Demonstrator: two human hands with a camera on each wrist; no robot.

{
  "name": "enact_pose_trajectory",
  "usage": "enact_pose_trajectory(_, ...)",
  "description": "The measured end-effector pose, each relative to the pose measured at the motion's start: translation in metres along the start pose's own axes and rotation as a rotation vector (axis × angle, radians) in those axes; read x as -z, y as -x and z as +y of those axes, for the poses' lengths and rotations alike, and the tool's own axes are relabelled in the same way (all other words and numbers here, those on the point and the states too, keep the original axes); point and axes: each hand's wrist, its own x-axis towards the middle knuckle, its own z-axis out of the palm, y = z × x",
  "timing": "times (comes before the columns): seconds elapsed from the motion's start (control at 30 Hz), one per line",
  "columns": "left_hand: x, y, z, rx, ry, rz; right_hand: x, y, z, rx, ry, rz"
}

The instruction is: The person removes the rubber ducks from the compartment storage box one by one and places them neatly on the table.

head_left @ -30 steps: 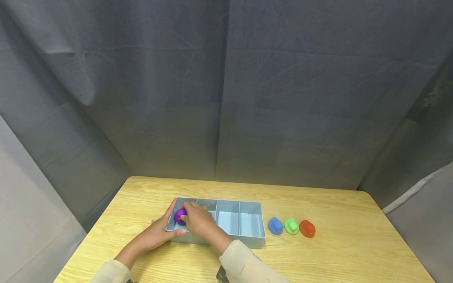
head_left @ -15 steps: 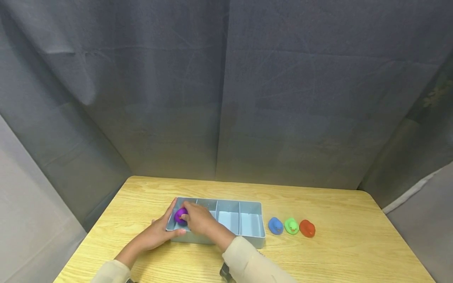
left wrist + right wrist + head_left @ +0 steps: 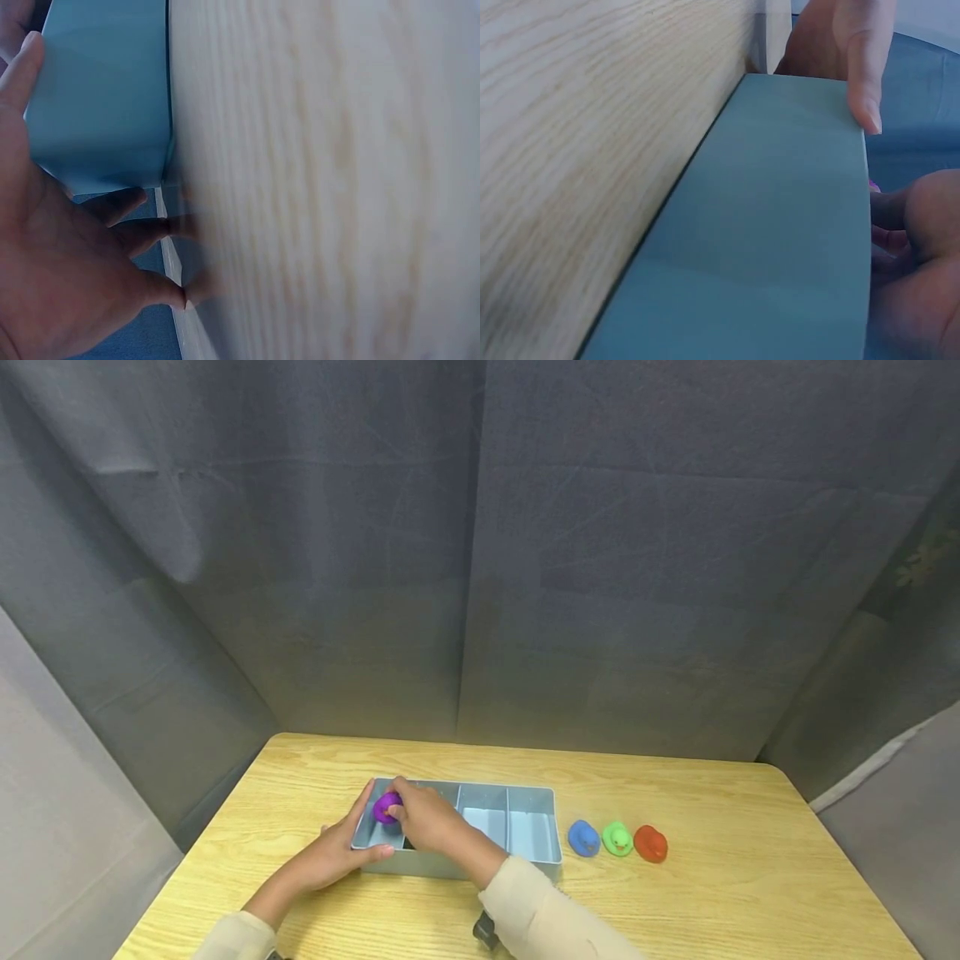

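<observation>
A purple rubber duck (image 3: 386, 808) is pinched in the fingers of my right hand (image 3: 433, 823), over the leftmost compartment of a blue-grey divided tray (image 3: 534, 827). My left hand (image 3: 328, 858) lies spread around the tray's left end, thumb along the front wall and index finger up at the back corner. In the left wrist view, the fingers of the left hand (image 3: 67, 262) are straight and apart beside the tray's end wall. The tray's front wall (image 3: 757, 225) largely hides the duck in the right wrist view, with my right hand (image 3: 930, 262) behind it.
Right of the tray, a blue rubber duck (image 3: 583, 838), a green one (image 3: 618, 839) and a red one (image 3: 650, 843) stand in a row on the wooden table (image 3: 735, 860). Grey curtains (image 3: 637, 568) hang behind the table. A black device (image 3: 486, 930) sits at my right wrist.
My right hand has moved slightly up and to the right with the purple duck, which sits a little farther back over the compartment. My left hand, the tray and the other ducks have stayed in place.
</observation>
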Motion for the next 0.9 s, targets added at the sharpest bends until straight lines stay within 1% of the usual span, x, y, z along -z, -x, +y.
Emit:
enact_pose_trajectory(0.23,0.000,0.000,0.000,0.024,-0.021,0.014,0.012,0.005,0.000,0.017,0.005,0.001)
enact_pose_trajectory(0.57,-0.001,-0.001,0.001,0.026,-0.048,0.038,0.019,0.008,0.005,0.069,-0.004,0.056)
enact_pose_trajectory(0.7,0.000,-0.001,0.003,0.024,-0.057,0.045,0.024,0.012,0.005,0.063,-0.013,0.051)
enact_pose_trajectory(0.9,0.000,0.000,0.003,0.044,-0.050,0.045,0.036,0.020,0.014,0.036,-0.108,0.017)
